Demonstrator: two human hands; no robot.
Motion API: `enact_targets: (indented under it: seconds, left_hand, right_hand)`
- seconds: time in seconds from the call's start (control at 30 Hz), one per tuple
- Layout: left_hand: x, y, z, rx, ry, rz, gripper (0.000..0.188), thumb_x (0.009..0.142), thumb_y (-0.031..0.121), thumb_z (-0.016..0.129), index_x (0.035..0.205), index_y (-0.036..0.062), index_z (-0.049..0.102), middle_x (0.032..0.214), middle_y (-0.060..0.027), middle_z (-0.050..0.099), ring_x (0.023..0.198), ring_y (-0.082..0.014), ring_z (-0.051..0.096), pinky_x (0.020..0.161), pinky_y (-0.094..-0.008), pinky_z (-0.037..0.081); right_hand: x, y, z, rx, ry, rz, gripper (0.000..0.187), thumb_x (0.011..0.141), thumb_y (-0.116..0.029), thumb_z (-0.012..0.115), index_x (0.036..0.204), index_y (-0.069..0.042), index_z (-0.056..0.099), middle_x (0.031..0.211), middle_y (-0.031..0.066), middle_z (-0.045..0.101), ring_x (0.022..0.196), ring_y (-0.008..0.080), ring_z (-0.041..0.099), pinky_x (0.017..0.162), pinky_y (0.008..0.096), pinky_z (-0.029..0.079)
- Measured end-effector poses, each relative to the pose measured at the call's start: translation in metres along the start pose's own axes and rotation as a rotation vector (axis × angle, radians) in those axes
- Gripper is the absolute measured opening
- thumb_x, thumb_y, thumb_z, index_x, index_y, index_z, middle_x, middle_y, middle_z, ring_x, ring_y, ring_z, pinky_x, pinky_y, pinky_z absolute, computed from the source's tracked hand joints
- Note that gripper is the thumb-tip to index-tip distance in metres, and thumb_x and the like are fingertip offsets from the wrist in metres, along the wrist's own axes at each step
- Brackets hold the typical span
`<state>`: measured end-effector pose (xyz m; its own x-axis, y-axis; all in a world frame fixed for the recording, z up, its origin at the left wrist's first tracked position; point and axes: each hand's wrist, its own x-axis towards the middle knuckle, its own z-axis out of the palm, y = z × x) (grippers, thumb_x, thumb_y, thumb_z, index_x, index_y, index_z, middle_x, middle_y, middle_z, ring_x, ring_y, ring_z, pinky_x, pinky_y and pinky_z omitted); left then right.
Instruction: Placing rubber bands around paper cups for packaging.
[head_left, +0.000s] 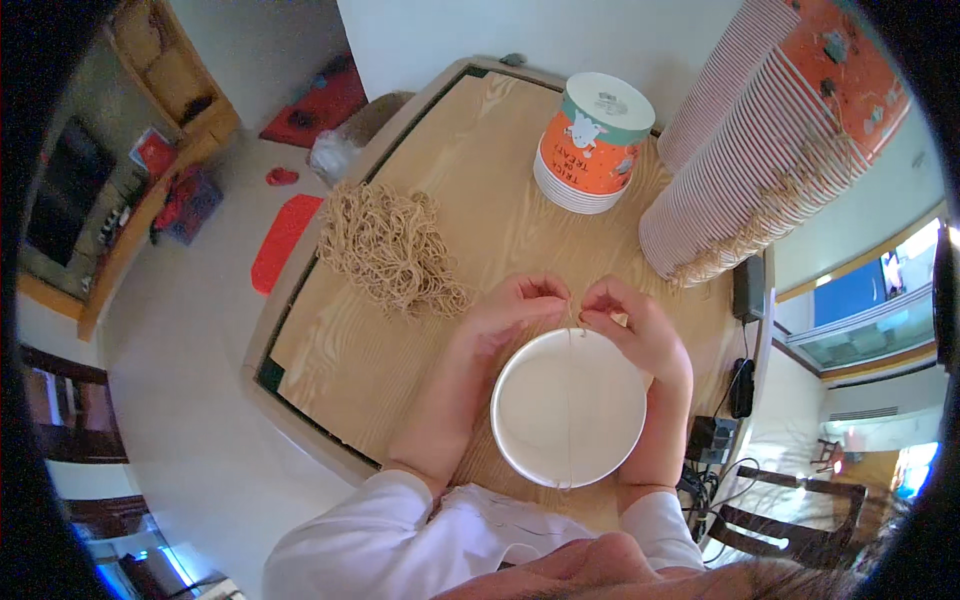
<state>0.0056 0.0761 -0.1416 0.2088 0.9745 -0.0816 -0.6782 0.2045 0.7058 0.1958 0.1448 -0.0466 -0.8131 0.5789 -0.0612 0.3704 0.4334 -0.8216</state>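
Note:
A white paper bucket (510, 440) stands in front of me with its mouth upward. A thin tan twine (571, 400) stretches across the mouth from the near rim to the far rim. Just beyond the far rim, my left hand (520, 305) pinches the twine between thumb and fingertips. Close beside it, my right hand (635, 322) is also closed in a pinch at the same end of the twine. A small knot or loop seems to lie at the far rim, partly hidden by my right fingers. To the left lies a tangled heap of twine pieces (388, 245).
A short stack of orange and green printed buckets (590, 150) stands upside down at the back of the wooden table (480, 140). Two tall bucket stacks (750, 170) lean at the right, with twine strands (770, 215) along one. Black adapters and cables (712, 440) sit at the right edge.

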Motion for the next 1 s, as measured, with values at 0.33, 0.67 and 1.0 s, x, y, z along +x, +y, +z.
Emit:
enact_targets:
  seconds: [0.33, 0.67, 1.0]
  left_hand:
    - [0.011, -0.008, 0.005, 0.123, -0.087, 0.132, 0.016, 0.081, 0.013, 0.069, 0.092, 0.0039, 0.063, 0.086, -0.0001, 0.061, 0.081, -0.0077, 0.056, 0.076, -0.0225, 0.044]
    - [0.011, -0.007, 0.002, -0.053, -0.076, 0.132, 0.014, 0.085, 0.011, 0.064, 0.097, 0.0042, 0.059, 0.083, -0.0026, 0.062, 0.074, -0.0102, 0.058, 0.069, -0.0231, 0.047]
    - [0.011, -0.003, 0.009, -0.154, -0.076, 0.140, 0.013, 0.088, 0.012, 0.061, 0.098, 0.0058, 0.057, 0.084, -0.0057, 0.064, 0.078, -0.0124, 0.060, 0.070, -0.0244, 0.046]
  right_hand:
    - [0.004, 0.005, 0.003, 0.056, 0.095, -0.033, 0.012, 0.085, 0.003, 0.059, 0.097, 0.001, 0.058, 0.089, 0.0043, 0.060, 0.086, 0.0119, 0.060, 0.081, 0.0257, 0.048]
    - [-0.003, -0.003, 0.001, 0.212, 0.031, 0.013, 0.017, 0.084, 0.004, 0.060, 0.098, -0.002, 0.054, 0.089, 0.0050, 0.059, 0.087, 0.0132, 0.059, 0.079, 0.0268, 0.048]
    - [0.003, 0.001, 0.013, 0.328, 0.082, 0.016, 0.028, 0.079, 0.004, 0.065, 0.102, -0.005, 0.051, 0.088, 0.0012, 0.055, 0.087, 0.0115, 0.058, 0.078, 0.0261, 0.048]
